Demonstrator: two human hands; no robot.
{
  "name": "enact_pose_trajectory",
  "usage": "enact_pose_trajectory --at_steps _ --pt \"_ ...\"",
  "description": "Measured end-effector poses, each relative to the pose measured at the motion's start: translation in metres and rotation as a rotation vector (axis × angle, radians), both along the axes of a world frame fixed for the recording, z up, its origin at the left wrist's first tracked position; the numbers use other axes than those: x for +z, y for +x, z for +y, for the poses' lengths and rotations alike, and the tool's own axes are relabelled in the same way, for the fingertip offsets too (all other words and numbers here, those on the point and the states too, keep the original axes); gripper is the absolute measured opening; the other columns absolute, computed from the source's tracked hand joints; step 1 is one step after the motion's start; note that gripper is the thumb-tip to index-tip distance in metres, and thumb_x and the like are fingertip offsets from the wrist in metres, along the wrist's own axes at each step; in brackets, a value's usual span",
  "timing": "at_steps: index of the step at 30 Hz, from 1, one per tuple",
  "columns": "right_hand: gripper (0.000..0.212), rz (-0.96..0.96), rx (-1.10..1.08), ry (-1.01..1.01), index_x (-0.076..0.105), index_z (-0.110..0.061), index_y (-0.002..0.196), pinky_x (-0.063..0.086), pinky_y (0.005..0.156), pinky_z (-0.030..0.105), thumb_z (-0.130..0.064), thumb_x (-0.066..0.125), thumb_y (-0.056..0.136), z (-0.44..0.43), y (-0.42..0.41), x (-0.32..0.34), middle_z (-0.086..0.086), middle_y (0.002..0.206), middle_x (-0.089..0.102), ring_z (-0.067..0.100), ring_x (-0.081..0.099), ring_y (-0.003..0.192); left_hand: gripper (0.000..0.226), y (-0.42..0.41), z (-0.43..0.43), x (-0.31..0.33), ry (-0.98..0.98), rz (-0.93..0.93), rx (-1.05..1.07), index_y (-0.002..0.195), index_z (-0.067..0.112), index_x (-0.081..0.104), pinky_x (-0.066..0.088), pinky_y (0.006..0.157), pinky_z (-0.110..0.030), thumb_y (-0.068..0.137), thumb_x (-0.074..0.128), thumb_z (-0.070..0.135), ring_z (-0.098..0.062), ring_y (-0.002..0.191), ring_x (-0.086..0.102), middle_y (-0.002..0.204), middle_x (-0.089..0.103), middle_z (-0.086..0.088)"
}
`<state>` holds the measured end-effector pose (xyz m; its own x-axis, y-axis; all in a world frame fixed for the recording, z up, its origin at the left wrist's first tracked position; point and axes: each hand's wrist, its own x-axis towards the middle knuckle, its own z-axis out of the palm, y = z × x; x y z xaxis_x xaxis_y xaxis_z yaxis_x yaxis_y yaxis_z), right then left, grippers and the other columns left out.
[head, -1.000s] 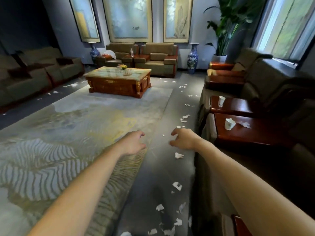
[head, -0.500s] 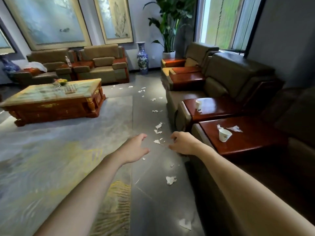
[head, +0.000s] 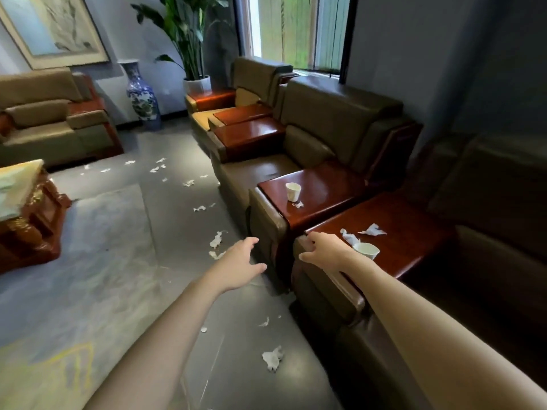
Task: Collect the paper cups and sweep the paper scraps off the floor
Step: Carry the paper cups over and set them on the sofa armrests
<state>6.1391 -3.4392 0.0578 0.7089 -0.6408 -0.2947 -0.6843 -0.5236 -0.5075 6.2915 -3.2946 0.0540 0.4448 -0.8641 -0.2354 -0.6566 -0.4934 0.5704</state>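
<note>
Two white paper cups stand on red wooden side tables between the sofa seats: the near cup (head: 367, 250) on the closer table (head: 414, 232), the far cup (head: 293, 191) on the table behind it (head: 325, 187). Torn paper scraps (head: 371, 230) lie beside the near cup, and a small scrap (head: 298, 204) by the far one. More scraps (head: 272, 358) are strewn along the grey floor. My right hand (head: 324, 251) hovers, empty and relaxed, at the near table's front corner, just left of the near cup. My left hand (head: 239, 267) is stretched out over the floor, fingers straight, holding nothing.
A row of olive sofas (head: 331, 128) runs along the right wall. A carved coffee table (head: 26, 211) stands at the left on a large rug (head: 74, 276). A blue-and-white vase (head: 140, 94) and a potted plant (head: 192, 42) stand at the back.
The view has swung right and closer to the sofas. Both hands moved toward the side tables; my right hand is now at the near table's corner beside the cup.
</note>
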Motion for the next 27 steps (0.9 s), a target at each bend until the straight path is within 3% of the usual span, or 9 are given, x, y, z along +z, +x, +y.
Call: enact_pose_trajectory --at_steps 3,8,18,22,27 --pt "0.044 0.016 -0.148 0.028 0.049 -0.012 0.133 0.043 0.069 0.015 -0.027 0.058 0.093 -0.038 0.004 -0.011 0.004 0.121 0.058 0.017 0.057 0.105 0.069 0.025 -0.063 -0.009 0.021 0.044 -0.110 0.147 0.020 0.026 0.034 0.109 -0.033 0.089 0.063 0.029 -0.019 0.135 0.037 0.149 0.035 -0.003" --pt "0.052 0.021 -0.417 0.053 0.042 -0.015 0.139 0.048 0.094 0.030 -0.030 0.059 0.092 -0.095 0.000 -0.046 0.007 0.132 0.055 0.021 0.055 0.117 0.071 0.047 -0.160 -0.034 0.043 0.122 -0.312 0.149 0.022 0.020 0.033 0.109 -0.035 0.091 0.061 0.028 -0.019 0.138 0.033 0.152 0.030 0.000" --pt "0.062 0.078 -0.755 0.157 0.036 -0.019 0.142 0.052 0.082 0.025 -0.036 0.064 0.089 -0.191 -0.029 -0.121 0.007 0.135 0.049 0.021 0.055 0.113 0.076 0.026 -0.300 -0.113 0.191 0.172 -0.606 0.150 0.025 0.013 0.032 0.111 -0.037 0.091 0.060 0.031 -0.018 0.141 0.028 0.155 0.024 0.001" --pt "0.065 0.072 -0.812 0.226 0.031 -0.020 0.145 0.050 0.092 0.032 -0.033 0.062 0.090 -0.240 -0.038 -0.157 0.008 0.145 0.036 0.026 0.048 0.125 0.078 0.006 -0.354 -0.157 0.279 0.192 -0.589 0.149 0.029 0.012 0.033 0.111 -0.040 0.090 0.062 0.033 -0.020 0.140 0.029 0.156 0.022 0.000" --pt "0.059 0.084 -0.864 0.243 0.026 -0.020 0.147 0.049 0.096 0.034 -0.030 0.053 0.096 -0.301 -0.052 -0.214 0.009 0.148 0.032 0.027 0.049 0.125 0.075 -0.016 -0.410 -0.215 0.364 0.215 -0.587 0.150 0.024 0.013 0.031 0.112 -0.039 0.091 0.060 0.029 -0.021 0.139 0.032 0.155 0.024 -0.001"
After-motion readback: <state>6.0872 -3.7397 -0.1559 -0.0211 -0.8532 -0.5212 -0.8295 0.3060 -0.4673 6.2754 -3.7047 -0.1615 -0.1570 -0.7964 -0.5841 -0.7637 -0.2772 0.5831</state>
